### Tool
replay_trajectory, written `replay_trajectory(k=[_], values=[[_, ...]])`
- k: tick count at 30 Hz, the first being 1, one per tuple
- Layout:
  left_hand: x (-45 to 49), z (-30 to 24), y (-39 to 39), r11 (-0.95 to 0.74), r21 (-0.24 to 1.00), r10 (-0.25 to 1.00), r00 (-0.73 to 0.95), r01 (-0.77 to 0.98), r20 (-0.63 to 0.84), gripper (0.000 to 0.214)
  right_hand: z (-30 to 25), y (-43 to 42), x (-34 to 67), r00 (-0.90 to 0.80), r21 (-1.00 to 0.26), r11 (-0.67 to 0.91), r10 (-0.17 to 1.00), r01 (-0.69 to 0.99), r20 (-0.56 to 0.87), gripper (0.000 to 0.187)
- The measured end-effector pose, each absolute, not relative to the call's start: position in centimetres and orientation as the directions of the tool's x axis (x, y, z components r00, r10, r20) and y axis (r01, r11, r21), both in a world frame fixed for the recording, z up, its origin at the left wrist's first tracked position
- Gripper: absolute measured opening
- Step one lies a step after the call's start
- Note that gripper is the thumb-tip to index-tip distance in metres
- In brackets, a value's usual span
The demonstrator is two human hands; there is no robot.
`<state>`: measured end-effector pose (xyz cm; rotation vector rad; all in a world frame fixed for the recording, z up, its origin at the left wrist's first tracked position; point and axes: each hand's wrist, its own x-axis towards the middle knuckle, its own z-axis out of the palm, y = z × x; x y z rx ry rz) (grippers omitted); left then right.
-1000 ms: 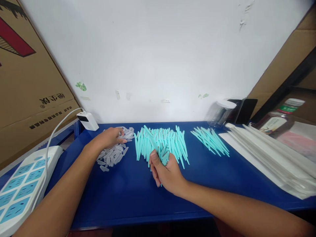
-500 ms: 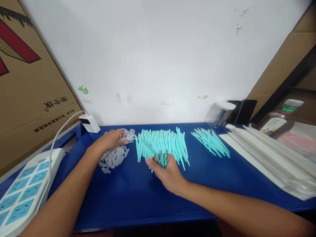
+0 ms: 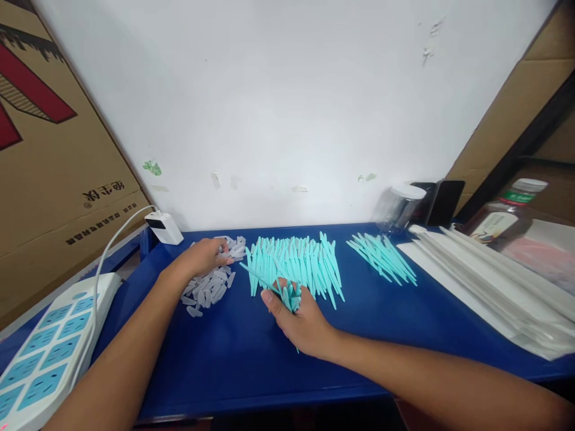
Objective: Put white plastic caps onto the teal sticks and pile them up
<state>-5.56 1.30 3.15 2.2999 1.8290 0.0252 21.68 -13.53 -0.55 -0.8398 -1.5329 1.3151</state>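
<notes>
Head view. The right hand (image 3: 302, 323) is seen low at the middle of the blue table (image 3: 395, 323), closed around a bundle of teal sticks (image 3: 291, 294), with the thumb laid along its 9 o'clock side. One change is noted. A single stick (image 3: 254, 275), which a second ago was raised from the fist toward 11 o'clock, is now fanned further out and lies pointing toward 10 o'clock, its tip aimed at the left hand (image 3: 204, 257). It can be judged that one stick is being worked free of the bundle by the thumb while the others are kept clamped.

The left hand has hardly been moved. It is laid palm down on the far edge of the pile of clear caps (image 3: 211, 287), fingers curled. Whether a cap is pinched beneath them cannot be told. The two hands are held apart, the left at 10 o'clock from the right.

Just beyond the right hand, at 12 o'clock, the long row of teal sticks (image 3: 305, 263) is spread out, untouched. A smaller heap of teal sticks (image 3: 381, 256) is seen at 2 o'clock, with white sleeves (image 3: 494, 281) stacked at 3 o'clock and a clear jar (image 3: 398, 206) behind them. A power strip (image 3: 40, 353) is seen at 8 o'clock, and a charger (image 3: 164, 227) at 11 o'clock.
</notes>
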Motion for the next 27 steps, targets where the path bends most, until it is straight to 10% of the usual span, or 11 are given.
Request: replay_trajectory(k=[27], values=[[-5.1,3.6,0.9,-0.197,0.163,0.965,0.221,0.967,-0.142,0.04,-0.5,-13.1,21.9,-0.308,-0.983,0.135,0.936,-0.126,0.168,0.053]])
